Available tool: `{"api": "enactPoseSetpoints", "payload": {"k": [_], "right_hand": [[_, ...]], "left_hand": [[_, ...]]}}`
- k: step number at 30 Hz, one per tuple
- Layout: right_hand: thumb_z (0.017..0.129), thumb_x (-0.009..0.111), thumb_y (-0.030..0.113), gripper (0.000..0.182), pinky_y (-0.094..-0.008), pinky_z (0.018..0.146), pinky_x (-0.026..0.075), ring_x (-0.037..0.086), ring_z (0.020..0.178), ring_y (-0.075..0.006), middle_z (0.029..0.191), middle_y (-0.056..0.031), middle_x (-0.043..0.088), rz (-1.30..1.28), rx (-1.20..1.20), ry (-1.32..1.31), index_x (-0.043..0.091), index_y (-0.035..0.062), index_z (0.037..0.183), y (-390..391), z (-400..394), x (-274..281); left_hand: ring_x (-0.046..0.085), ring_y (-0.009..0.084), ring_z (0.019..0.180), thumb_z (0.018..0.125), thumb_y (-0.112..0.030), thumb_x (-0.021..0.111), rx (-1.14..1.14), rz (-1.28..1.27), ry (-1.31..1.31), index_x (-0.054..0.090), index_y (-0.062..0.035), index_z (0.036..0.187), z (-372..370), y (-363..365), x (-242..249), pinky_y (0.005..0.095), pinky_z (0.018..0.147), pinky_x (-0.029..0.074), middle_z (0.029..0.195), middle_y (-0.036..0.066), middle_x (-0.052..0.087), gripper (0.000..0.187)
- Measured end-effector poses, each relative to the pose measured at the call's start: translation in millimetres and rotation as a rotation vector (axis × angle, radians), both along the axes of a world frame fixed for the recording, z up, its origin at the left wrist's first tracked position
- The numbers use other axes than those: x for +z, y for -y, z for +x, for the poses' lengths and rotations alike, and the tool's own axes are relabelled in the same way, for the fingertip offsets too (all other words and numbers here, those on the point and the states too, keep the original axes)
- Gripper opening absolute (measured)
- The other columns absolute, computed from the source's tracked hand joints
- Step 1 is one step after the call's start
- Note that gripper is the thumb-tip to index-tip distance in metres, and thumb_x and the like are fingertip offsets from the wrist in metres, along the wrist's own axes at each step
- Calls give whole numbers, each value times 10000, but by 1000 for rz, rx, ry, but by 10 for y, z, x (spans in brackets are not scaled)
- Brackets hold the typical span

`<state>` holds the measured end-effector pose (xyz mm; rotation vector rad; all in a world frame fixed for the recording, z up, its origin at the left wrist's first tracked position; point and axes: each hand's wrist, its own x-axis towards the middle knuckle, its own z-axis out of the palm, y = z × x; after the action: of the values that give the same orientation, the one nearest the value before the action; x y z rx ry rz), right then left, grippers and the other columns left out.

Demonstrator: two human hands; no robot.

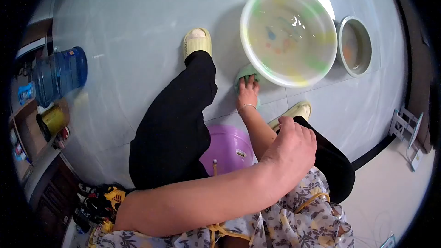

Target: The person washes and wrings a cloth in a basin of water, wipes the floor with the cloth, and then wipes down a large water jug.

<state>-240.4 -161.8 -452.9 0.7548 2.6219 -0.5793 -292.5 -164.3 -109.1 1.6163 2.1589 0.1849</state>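
Note:
Beside the lower left rim of a large white basin [289, 80], my right hand [248, 93] grips a bunched green cloth [248, 71] on the grey floor, its fingers bent over it. A bracelet circles that wrist. My left forearm crosses in front of my body, and my left hand [291, 144] hangs above my right forearm, near my knee. Its fingers curl downward with their tips hidden, so whether it holds anything is unclear. The basin holds liquid, with small coloured shapes visible in it.
A smaller grey basin [362, 66] with liquid stands right of the large one. Between my legs is a purple plastic object [225, 144]. A blue water bottle [69, 71] and shelf are at left, shoes [87, 206] lower left, and a white metal stand [406, 131] at right.

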Motion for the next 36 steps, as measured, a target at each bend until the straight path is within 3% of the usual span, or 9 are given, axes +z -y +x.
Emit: {"api": "enactPoseSetpoints", "payload": {"k": [10,14,16,17,23,28,30,32,36], "right_hand": [[861,454,76,529,-436,1056,360,279,1329,-410,1514,-127,183,105,271,72,390,197,1372,141,-806,61],[878,478,164,503,-483,1099,253,250,1362,-363,1488,-209,211,237,539,232,369,91,1364,131,-991,-70],[877,529,298,590,-501,1110,194,203,1370,-403,1473,-254,215,174,532,239,339,76,1389,118,-1070,-29],[731,654,167,710,-480,1091,242,234,1348,-428,1446,-284,223,111,520,236,344,98,1366,59,-1107,-120],[772,588,97,665,-485,1088,264,215,1322,-508,1492,-270,124,85,573,211,337,190,1381,-216,-979,-699],[905,439,238,478,-548,920,408,429,1165,-500,1432,-270,280,249,667,138,361,251,1377,-165,-606,-1230],[882,478,189,450,-449,773,504,555,1029,-420,1321,-286,420,544,839,-455,427,216,1328,-352,-320,-2222],[882,486,255,488,-481,873,419,464,1126,-430,1374,-274,348,335,805,44,396,179,1356,13,-400,-1516],[882,502,386,623,-547,1073,249,282,1319,-450,1481,-249,204,192,786,449,334,105,1412,448,-567,-92]], "left_hand": [[578,171,710,756,-207,568,301,226,-5,644,-23,969,-204,291,120,345,709,394,755,38,611,291],[579,273,843,786,-212,535,248,227,61,695,-52,836,-277,292,169,550,852,374,827,105,614,232],[583,330,890,828,-227,496,270,263,27,690,-40,920,-300,197,222,583,877,369,923,153,640,284],[583,338,912,849,-236,481,250,250,0,682,-20,953,-389,187,224,597,873,365,946,168,640,312],[571,313,919,853,-245,523,241,252,47,679,-53,1020,-473,265,363,585,809,379,968,161,629,299],[592,318,857,837,-236,506,352,262,-105,677,-27,1008,-448,391,366,577,817,379,937,177,637,319],[597,305,824,819,-217,526,194,305,62,672,-22,1013,-553,372,371,549,828,385,900,155,642,312],[602,288,799,806,-200,529,487,497,-179,658,-22,963,-366,238,124,517,798,406,861,135,627,270],[625,281,749,769,-172,547,549,721,-22,603,-38,912,-480,692,109,471,720,467,822,116,588,204]]}}
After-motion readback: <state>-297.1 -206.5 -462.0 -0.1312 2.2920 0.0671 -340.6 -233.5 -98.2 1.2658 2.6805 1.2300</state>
